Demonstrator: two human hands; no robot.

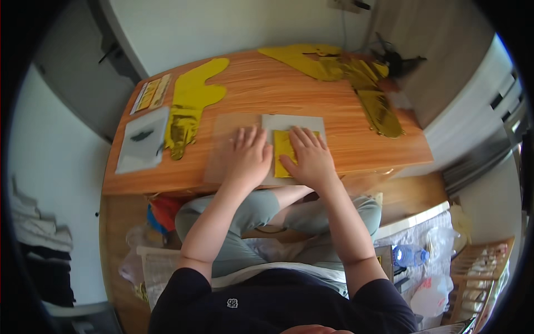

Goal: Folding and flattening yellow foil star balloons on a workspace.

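A folded square of shiny gold foil [282, 147] lies on a pale grey sheet or bag [278, 122] near the front edge of the table. My right hand [311, 158] rests on the foil square, palm down and fingers stretched out. Just left of it, my left hand [249, 155] lies flat on a translucent plastic flap [218, 150] beside the grey piece. Neither hand grips anything.
Flat gold foil balloon shapes lie to the left [192, 94] and at the back right [334, 67] of the wooden table [250, 83]. A clear bag with a dark item [142, 150] and a printed card [150, 94] sit at the left. A water bottle [409, 255] is lower right.
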